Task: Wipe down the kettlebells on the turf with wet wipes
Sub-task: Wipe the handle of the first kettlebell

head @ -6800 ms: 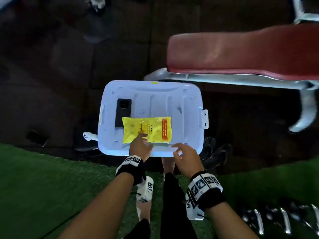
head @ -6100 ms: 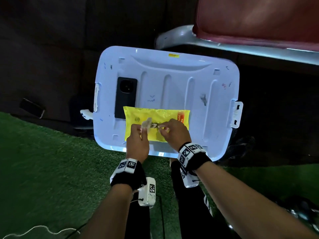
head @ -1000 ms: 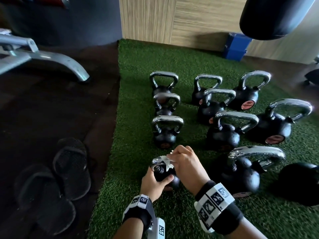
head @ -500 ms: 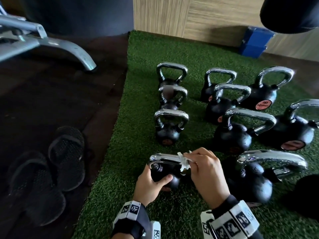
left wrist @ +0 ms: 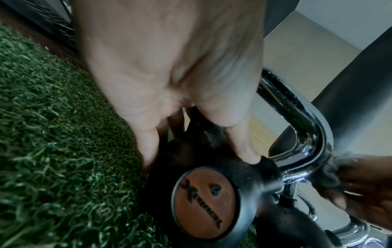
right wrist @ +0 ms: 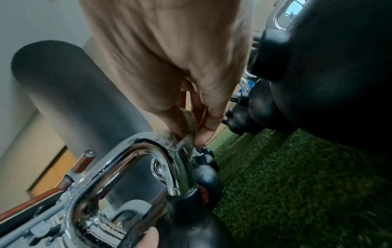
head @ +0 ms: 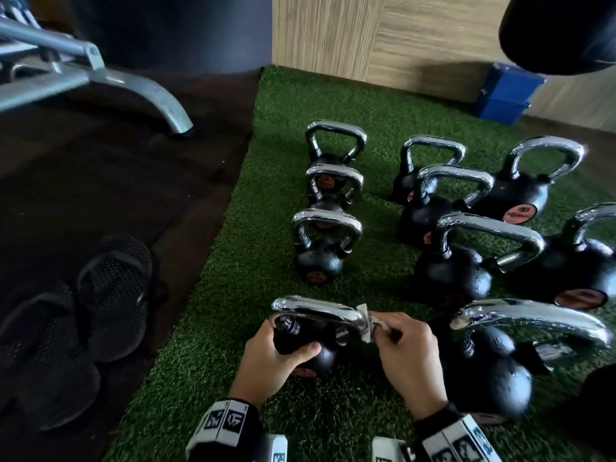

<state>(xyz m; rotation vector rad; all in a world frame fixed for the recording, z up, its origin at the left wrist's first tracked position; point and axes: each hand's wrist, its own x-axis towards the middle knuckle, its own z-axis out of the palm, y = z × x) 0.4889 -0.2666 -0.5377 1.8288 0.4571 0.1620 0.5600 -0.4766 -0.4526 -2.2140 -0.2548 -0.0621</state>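
A small black kettlebell (head: 316, 356) with a chrome handle (head: 320, 313) stands on the green turf (head: 233, 295) nearest me. My left hand (head: 276, 355) grips its round body (left wrist: 203, 169), thumb across the front. My right hand (head: 405, 351) pinches a crumpled wet wipe (head: 366, 323) against the right bend of the handle (right wrist: 161, 151). The wipe (right wrist: 186, 134) sits between thumb and fingers. An orange badge (left wrist: 205, 201) marks the body's face.
Several more kettlebells stand in rows beyond and to the right, the closest a large one (head: 493, 371) beside my right hand. A pair of black slippers (head: 83, 321) lies on the dark floor left of the turf. A bench leg (head: 156, 101) is farther back.
My right hand has slid the wipe along the handle from its middle to the right bend. The left hand still holds the body. Earlier I pulled the wipe from a yellow pack.
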